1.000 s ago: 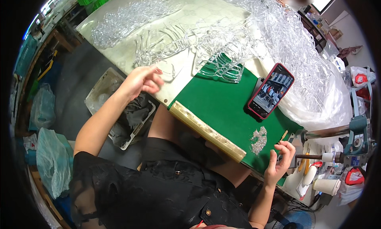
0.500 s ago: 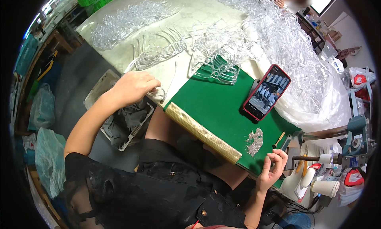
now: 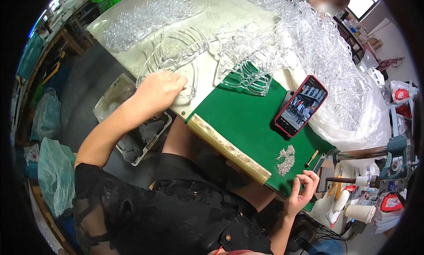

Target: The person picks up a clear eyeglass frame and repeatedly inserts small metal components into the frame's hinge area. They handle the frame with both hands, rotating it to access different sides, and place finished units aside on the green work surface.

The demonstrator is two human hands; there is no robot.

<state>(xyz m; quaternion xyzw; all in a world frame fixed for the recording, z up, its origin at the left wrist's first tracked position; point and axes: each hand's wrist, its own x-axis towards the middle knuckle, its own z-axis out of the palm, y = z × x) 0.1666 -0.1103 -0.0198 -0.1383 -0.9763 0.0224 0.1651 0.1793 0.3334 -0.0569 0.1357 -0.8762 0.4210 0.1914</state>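
My left hand (image 3: 161,90) is closed at the near left edge of the pale table, on a clear plastic eyeglass frame (image 3: 191,93) whose thin loop shows beside my fingers. Just beyond lies a row of similar clear frames (image 3: 183,52). Several more clear frames (image 3: 247,78) are heaped partly on the green mat (image 3: 229,118). Palm up at the mat's near right corner, my right hand (image 3: 302,191) has loosely bent fingers apart from the thumb, with nothing visible in it. Close by are a pile of tiny silvery pieces (image 3: 287,161) and a slim brass-coloured tool (image 3: 312,158).
A phone (image 3: 301,105) in a red case leans upright on the mat. Large clear-plastic heaps (image 3: 322,56) cover the far right. A metal bench device (image 3: 395,162) juts in at right, near a white cup (image 3: 360,213). Below left stands a bin (image 3: 106,100) with dark cloth.
My left hand has moved away from the table's near corner toward the row of clear frames, bringing the clear frame along. My right hand has hardly moved. The view has shifted slightly.
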